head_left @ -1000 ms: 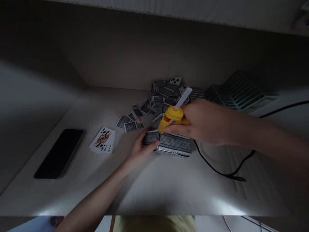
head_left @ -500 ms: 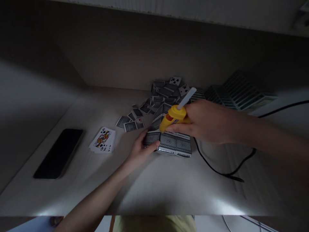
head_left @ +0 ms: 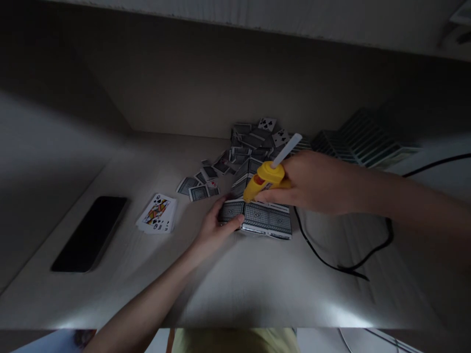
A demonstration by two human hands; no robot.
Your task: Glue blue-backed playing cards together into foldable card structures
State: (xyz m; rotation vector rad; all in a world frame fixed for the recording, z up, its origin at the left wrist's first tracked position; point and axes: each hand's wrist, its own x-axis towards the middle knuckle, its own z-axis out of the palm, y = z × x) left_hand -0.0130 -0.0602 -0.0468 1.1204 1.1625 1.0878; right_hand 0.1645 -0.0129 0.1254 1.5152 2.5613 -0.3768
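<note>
On the pale desk [head_left: 312, 282], room lay between its front edge and the card structure [head_left: 268, 219], whose front row ran left to right; a heap of loose cards [head_left: 253, 140] bounded the far side. The left hand [head_left: 215, 224], nearer, gripped the row's left end; the right hand [head_left: 307, 181], above and rightward, was closed around a yellow glue gun [head_left: 264, 179], nozzle down by a seam, contact unclear.
</note>
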